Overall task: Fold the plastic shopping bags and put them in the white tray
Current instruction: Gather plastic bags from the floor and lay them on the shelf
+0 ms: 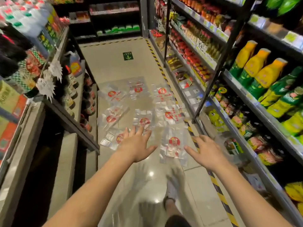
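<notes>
Left hand point(136, 145), right hand point(208, 153) outstretched, fingers spread, empty; plastic bags point(174, 141) flat on aisle floor point(114, 63) between shelves point(73, 126).

The person's left hand point(136, 145) and right hand point(208, 153) are bare, and so are both arms. The left forearm point(98, 182) and the right forearm point(249, 187) show uncovered all the way to the bottom edge of the view. Lower down, a dark garment point(178, 221) covers the top of one leg point(172, 209), its kind too blurred to tell. The foot below wears a pale grey shoe point(172, 187) — a dark band point(168, 199) crosses it at the ankle.
</notes>
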The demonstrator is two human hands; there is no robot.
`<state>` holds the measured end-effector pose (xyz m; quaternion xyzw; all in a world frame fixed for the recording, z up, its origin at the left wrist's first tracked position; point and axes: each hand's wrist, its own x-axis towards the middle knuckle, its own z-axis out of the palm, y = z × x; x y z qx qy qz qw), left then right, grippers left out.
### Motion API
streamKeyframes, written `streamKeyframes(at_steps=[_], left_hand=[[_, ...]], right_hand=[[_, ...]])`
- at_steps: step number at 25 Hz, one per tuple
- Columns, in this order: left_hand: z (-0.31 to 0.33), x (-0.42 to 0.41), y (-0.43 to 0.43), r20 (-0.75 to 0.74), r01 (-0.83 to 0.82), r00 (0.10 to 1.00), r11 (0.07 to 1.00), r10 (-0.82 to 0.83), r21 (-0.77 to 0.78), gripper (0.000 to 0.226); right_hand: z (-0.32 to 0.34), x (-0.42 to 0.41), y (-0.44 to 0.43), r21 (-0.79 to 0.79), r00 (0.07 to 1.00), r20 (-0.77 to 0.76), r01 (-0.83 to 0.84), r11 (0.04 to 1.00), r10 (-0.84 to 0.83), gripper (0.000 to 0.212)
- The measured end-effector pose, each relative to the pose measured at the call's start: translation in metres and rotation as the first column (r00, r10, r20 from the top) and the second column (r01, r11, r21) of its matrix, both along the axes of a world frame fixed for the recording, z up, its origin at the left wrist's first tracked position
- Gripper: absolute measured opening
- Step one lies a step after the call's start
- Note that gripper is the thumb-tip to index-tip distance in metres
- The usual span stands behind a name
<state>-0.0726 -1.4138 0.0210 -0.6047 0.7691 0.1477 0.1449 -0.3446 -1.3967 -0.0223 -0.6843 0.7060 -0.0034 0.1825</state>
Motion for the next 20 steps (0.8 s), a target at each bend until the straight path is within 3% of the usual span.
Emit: streamKeyframes(at_steps=[6, 13, 16, 20], left_hand=[[-0.064, -0.009, -0.143, 0.006, -0.071, 0.997, 0.996, 0.071, 0.052, 0.073], [-0.190, -0.015, -0.277, -0.009, -0.149, 0.988, 0.977, 0.152, 0.154, 0.070], [-0.291, -0.012, -0.323, -0.069, -0.145, 0.984, 0.964, 0.164, 0.225, 0.069], [-0.459, -0.022, -0.381, -0.040, -0.038, 0.998, 0.965, 0.050, 0.258, 0.070]], right_hand=[[-0.073, -0.009, -0.155, 0.106, 0.994, 0.101, 0.031, 0.994, -0.042, 0.071], [-0.195, -0.021, -0.289, 0.268, 0.973, 0.138, 0.142, 0.953, -0.184, 0.073], [-0.289, -0.025, -0.329, 0.293, 0.958, 0.140, 0.202, 0.935, -0.251, 0.069], [-0.458, -0.040, -0.364, 0.373, 0.935, 0.121, 0.267, 0.889, -0.332, 0.071]])
